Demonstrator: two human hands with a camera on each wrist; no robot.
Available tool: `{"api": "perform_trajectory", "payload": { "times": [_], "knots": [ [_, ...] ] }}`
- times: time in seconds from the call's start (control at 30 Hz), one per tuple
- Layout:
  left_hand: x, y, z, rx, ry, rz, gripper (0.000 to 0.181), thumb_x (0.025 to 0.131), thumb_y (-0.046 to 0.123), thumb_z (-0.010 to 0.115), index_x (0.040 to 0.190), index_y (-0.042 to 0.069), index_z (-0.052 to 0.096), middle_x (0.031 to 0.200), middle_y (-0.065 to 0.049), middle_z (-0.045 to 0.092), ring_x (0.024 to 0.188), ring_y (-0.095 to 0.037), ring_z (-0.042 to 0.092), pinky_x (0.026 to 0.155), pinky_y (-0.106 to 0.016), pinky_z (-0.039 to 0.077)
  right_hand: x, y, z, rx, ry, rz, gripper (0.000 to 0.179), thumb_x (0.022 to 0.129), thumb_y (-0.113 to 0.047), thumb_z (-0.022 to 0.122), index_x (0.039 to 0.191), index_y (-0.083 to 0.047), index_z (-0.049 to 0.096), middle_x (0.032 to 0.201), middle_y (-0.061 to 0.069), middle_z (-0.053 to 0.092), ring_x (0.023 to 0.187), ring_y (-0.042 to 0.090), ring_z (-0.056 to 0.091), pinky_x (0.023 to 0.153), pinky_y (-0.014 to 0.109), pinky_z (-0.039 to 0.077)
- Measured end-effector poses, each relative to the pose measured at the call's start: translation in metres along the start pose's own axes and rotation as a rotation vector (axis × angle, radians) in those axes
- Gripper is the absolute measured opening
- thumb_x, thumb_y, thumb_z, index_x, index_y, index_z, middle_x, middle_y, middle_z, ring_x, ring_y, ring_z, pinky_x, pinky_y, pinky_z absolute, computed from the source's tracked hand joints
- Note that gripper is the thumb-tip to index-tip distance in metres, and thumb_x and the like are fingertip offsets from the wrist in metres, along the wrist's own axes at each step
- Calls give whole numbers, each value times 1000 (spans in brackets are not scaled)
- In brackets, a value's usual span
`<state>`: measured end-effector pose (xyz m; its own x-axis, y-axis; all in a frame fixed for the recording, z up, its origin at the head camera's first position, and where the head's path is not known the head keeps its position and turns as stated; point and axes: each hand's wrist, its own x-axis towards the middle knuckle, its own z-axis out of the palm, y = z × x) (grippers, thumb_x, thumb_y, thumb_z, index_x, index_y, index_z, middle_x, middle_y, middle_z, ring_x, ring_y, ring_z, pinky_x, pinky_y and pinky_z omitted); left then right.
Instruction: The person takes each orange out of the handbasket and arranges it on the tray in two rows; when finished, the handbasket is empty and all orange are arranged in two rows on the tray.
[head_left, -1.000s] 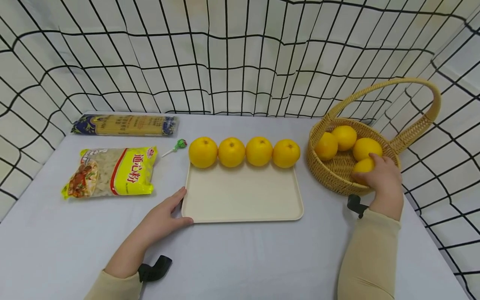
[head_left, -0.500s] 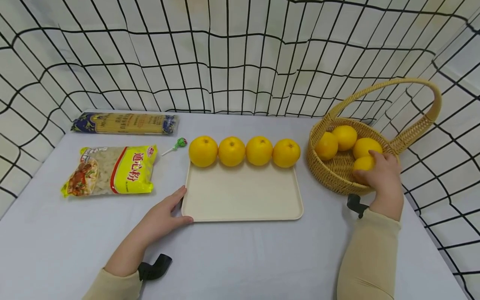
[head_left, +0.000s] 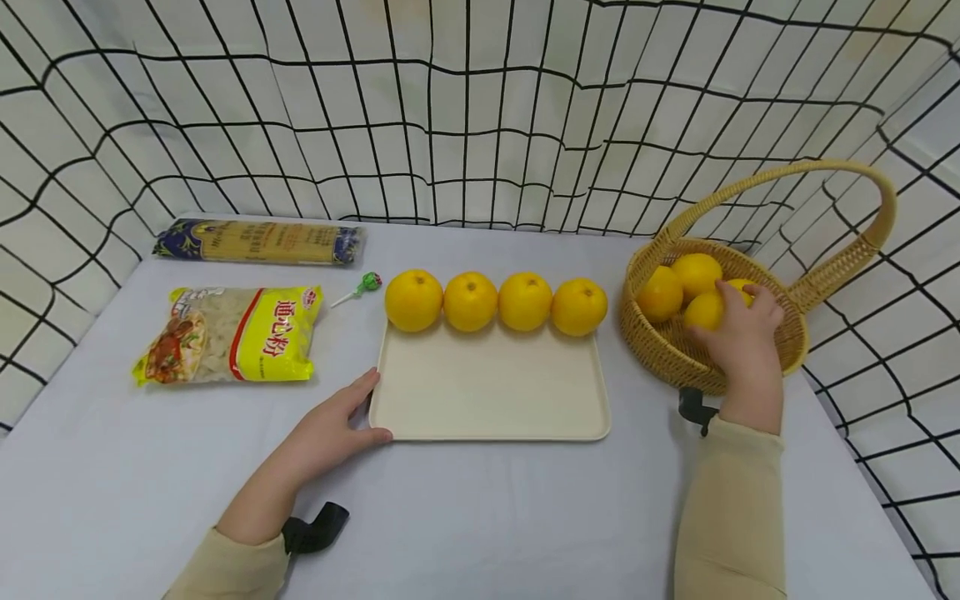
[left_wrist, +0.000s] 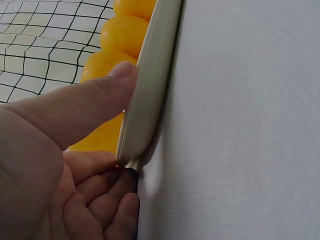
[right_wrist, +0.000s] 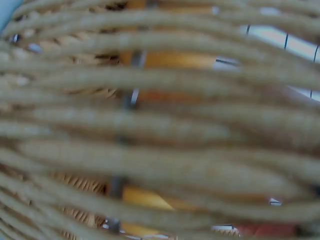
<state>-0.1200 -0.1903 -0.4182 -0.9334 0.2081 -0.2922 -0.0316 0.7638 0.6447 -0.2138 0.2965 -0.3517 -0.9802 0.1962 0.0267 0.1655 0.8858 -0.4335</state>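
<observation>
Oranges (head_left: 660, 294), four in basket (head_left: 649, 350), right hand (head_left: 744, 337) gripping one, four on tray (head_left: 491, 390), left hand (head_left: 326, 429) spread against it

table (head_left: 495, 525) covered in white | pale walls (head_left: 486, 104) seen far, left and right, crossed by wobbly black gridlines (head_left: 467, 100) | all lit pretty softly

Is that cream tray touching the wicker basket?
Apart. The head view shows a strip of white tablecloth between the right edge of the tray and the basket.
</observation>
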Motion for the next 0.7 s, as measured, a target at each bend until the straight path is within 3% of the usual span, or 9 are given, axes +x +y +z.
{"api": "perform_trajectory", "payload": {
  "times": [0.3, 0.7],
  "knots": [
    [1, 1, -2, 12, 14, 25, 92, 77, 40, 69, 145, 7, 17, 150, -15, 21, 136, -37, 21, 109, -54, 20, 0, -9, -1, -1, 45, -40, 82, 85, -26, 61, 148, -19, 8, 147, 18, -2, 131, 41, 1, 91, 66, 34],
    [1, 1, -1, 13, 6, 18, 93, 77, 40, 69, 145, 6, 17, 150, -16, 21, 136, -37, 21, 109, -54, 21, -2, -15, 0, -24, 28, -19, 82, 84, -28, 63, 147, -12, 13, 150, 19, -5, 129, 44, 2, 89, 67, 34]
  ]
}}
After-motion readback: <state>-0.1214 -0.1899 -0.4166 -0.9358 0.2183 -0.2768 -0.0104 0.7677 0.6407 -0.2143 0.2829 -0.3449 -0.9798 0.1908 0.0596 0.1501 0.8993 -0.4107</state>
